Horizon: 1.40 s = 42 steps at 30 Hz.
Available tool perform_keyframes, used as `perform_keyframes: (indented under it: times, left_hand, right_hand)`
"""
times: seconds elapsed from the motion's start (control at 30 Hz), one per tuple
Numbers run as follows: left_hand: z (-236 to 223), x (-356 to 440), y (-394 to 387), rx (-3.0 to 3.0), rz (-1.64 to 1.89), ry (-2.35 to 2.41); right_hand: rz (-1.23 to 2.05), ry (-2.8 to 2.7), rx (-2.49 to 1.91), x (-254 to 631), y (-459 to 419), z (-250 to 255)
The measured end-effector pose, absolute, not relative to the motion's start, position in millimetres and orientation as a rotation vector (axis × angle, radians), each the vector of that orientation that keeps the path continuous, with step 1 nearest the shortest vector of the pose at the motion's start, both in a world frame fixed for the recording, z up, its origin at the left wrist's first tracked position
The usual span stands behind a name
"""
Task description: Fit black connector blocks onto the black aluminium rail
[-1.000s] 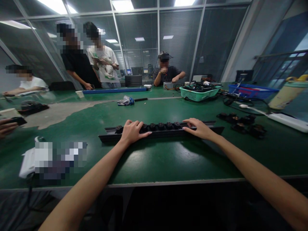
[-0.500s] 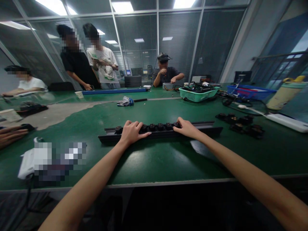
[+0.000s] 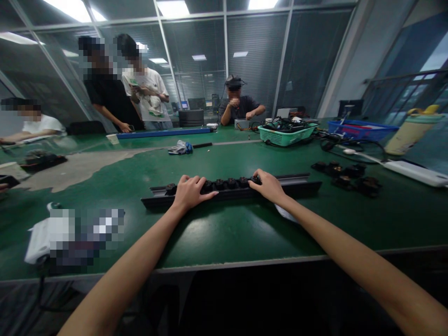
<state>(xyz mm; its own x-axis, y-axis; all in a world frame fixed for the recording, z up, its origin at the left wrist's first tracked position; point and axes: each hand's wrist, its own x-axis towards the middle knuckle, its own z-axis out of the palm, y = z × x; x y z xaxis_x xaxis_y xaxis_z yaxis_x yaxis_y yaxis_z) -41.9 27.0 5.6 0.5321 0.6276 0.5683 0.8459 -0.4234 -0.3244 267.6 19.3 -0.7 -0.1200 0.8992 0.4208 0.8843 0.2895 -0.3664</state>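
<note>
Your right hand (image 3: 269,185) now sits farther left along the black rail (image 3: 301,188) than 1 second ago, over the end block (image 3: 256,179) instead of just past it. Your thumb and fingertips pinch that block, hiding part of it. Your left hand (image 3: 189,192) stays where it is, closed over the rail with the thumb along the near edge and the fingers bent toward the far side; what lies under your palm is hidden.

The rail lies across the green table (image 3: 224,238) in front of you, its channel facing up. Between your 2 hands, 4 black blocks (image 3: 231,183) stand in a row in the channel, and 1 more shows just left of your left hand. To the right of the rail, a cluster of loose parts (image 3: 368,186) lies near a white power strip (image 3: 416,172). Behind them you have a blue basket (image 3: 374,134) and a pale bottle (image 3: 413,134), with a green basket (image 3: 285,137) of cables farther left. Past the rail lies a crumpled cloth (image 3: 180,148). Across the table sits a person in a headset (image 3: 241,109).
</note>
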Motion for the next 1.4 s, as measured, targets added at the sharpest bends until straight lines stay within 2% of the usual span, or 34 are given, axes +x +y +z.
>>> perform_keyframes:
  times: [1.4]
  left_hand:
    - [6, -41, 26, -2.211, -0.499, -1.218]
  right_hand:
    - [0.078, -1.989, -1.662, 283, 29, 4]
